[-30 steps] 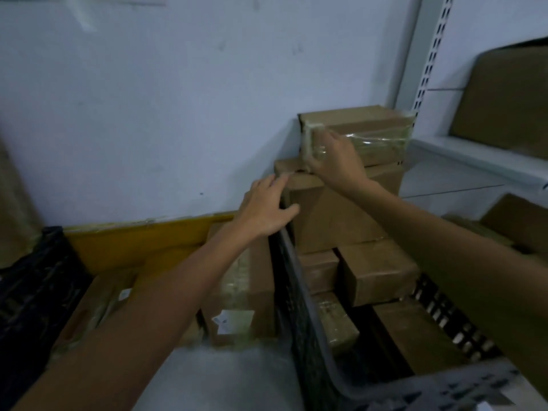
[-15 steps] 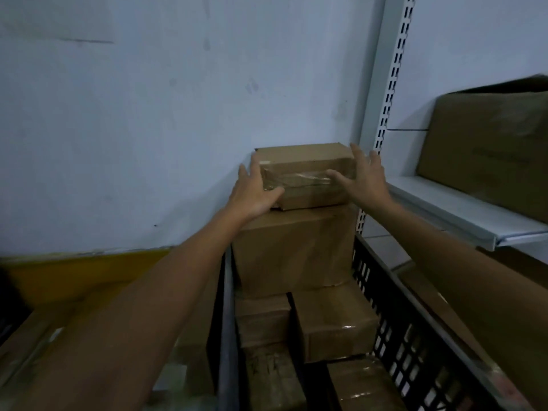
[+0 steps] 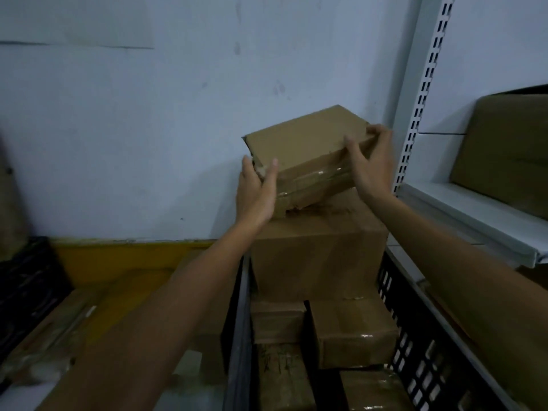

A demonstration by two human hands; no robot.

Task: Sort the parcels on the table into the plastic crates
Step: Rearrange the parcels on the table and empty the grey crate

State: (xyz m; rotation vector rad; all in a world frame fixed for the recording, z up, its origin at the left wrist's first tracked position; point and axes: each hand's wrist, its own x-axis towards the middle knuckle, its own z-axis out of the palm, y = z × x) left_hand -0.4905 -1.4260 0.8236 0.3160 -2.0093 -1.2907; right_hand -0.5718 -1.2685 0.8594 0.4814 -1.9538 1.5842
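Observation:
A flat brown taped parcel is tilted, its far side raised, above a large brown box that stands in the black plastic crate. My left hand holds the parcel's left end, thumb on the front face. My right hand grips its right end, fingers curled over the far corner. Only the parcel's near lower edge touches the large box. Several smaller brown parcels lie lower in the crate.
A white wall stands right behind the stack. A white shelf with a slotted upright and a cardboard box is at the right. Left of the crate lie more parcels, a yellow edge and another dark crate.
The flat parcel lay level on the large box; both hands have now taken its ends and tipped it up and toward me. The camera has shifted slightly.

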